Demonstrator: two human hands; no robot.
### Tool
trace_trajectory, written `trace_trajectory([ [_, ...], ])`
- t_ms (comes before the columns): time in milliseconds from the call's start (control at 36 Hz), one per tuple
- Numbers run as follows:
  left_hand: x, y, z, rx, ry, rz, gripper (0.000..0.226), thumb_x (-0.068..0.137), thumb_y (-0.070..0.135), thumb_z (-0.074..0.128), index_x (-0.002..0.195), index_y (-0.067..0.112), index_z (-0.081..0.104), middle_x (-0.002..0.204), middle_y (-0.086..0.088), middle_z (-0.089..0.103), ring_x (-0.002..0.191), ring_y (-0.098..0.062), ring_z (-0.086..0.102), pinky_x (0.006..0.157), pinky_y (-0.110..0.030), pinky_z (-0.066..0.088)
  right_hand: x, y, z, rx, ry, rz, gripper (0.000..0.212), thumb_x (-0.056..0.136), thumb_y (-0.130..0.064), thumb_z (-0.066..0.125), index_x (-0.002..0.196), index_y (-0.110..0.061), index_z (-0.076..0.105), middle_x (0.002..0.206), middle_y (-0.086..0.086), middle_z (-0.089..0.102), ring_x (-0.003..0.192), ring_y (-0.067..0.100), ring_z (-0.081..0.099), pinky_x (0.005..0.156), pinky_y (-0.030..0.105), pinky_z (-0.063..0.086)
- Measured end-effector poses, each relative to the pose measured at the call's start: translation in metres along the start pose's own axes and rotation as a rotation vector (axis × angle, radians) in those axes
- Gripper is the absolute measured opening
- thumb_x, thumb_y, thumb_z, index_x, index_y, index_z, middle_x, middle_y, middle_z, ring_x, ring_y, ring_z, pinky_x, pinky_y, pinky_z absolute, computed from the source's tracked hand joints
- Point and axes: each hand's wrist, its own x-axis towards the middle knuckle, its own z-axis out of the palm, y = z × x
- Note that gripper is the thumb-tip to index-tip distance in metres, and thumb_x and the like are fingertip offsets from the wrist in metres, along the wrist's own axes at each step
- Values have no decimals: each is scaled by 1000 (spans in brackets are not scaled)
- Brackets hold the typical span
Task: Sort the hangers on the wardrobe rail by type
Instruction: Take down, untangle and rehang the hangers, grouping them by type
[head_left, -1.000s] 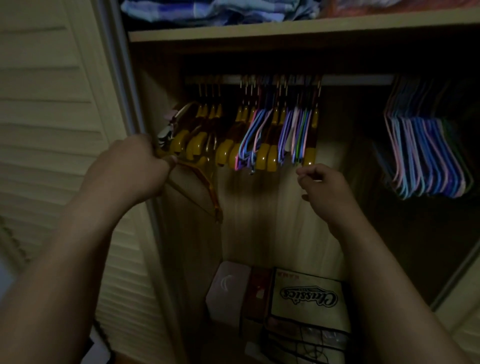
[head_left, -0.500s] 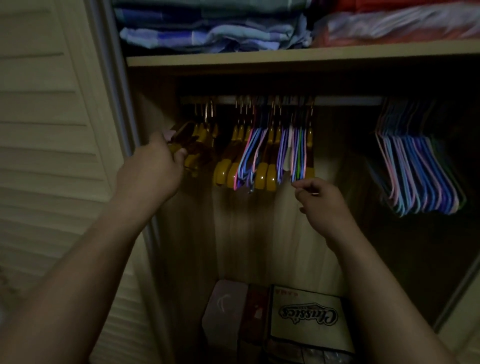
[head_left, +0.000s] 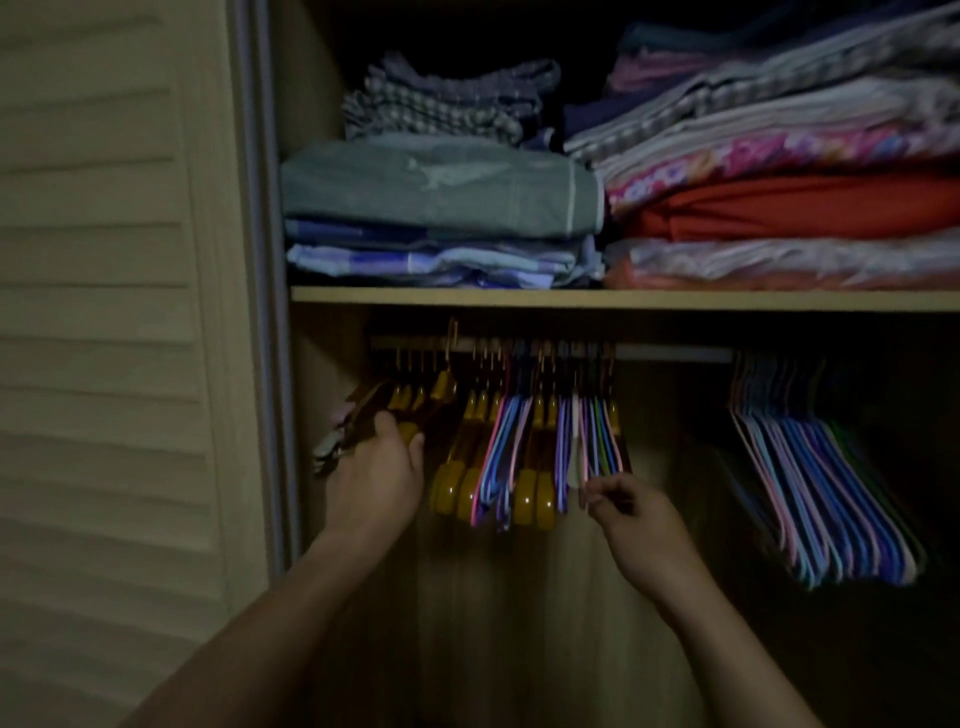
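Observation:
A metal rail (head_left: 670, 354) runs under a wooden shelf. At its left end hang amber wooden hangers (head_left: 527, 467), mixed with thin coloured wire hangers (head_left: 501, 441). My left hand (head_left: 376, 475) grips one amber hanger (head_left: 441, 387) whose hook is lifted at the rail among the leftmost ones. My right hand (head_left: 631, 512) pinches the lower end of a thin pink-and-white hanger (head_left: 584, 457) at the right side of the mixed group. A separate bunch of wire hangers (head_left: 815, 478) hangs further right.
Folded towels and linen (head_left: 441, 192) are stacked on the shelf (head_left: 623, 300) above the rail. A louvred door (head_left: 104, 312) stands at the left. The wardrobe's wooden back panel lies below the hangers.
The view has tilted up, so the boxes on the floor left the frame. My left hand raised the amber hanger to the rail. My right hand stayed at the thin hangers' lower ends.

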Motion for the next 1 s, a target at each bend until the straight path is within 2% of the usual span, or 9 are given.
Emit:
trace_trajectory([
  [83,6,3,5,-27,7,16,19,104,38,42,108,20,41,73,8,50,64,-18,58,50,-29,38,0,1,-1,-4,-2,1,10,98,-21,58,98,-24,68,99,-8,65,93,5,58,68,19,42],
  [194,26,7,16,-34,-31,-23,26,103,40,41,112,15,43,87,-7,68,79,-32,69,64,-36,53,1,1,2,-27,-15,12,12,99,-22,56,102,-25,67,102,-9,64,94,3,57,70,18,42],
  [306,39,14,22,-56,-46,-56,29,104,38,42,118,13,45,90,-7,66,80,-29,67,62,-34,44,3,2,3,-47,-18,5,11,98,-22,57,99,-26,67,100,-8,65,94,3,58,71,17,42],
  [472,50,16,40,-52,-175,-151,43,104,39,39,140,15,34,99,-8,65,96,-32,66,76,-41,50,2,3,0,-61,-28,14,11,99,-23,56,97,-27,66,99,-10,64,92,6,59,68,21,42],
  [611,40,11,47,-28,-222,-133,51,105,36,36,155,29,24,87,-3,58,78,-23,57,72,-35,47,-1,10,-11,-52,-16,0,12,98,-21,58,95,-29,67,95,-10,66,92,8,61,69,22,44],
  [750,36,-5,49,16,-256,-158,49,106,37,33,154,29,31,102,-10,66,88,-27,60,75,-34,42,0,21,-21,-57,12,29,14,97,-20,58,96,-31,67,95,-7,66,88,10,62,69,24,46],
  [833,37,-6,43,32,-332,-158,48,107,35,31,154,27,30,123,-17,64,112,-35,61,87,-38,44,1,26,-27,-63,21,36,15,97,-21,57,98,-32,68,96,-8,68,90,10,64,75,28,51],
  [889,36,-4,38,118,-399,-137,48,107,38,27,153,24,31,132,-18,59,120,-36,57,96,-40,44,1,26,-32,-56,14,46,16,98,-19,56,98,-30,68,95,-8,68,88,8,63,70,25,47],
  [1000,32,5,22,391,-388,-55,51,103,51,30,145,22,38,135,-15,52,114,-35,59,86,-41,48,4,31,-41,-33,2,78,17,99,-16,55,97,-25,68,96,-6,67,92,8,61,68,22,41],
])
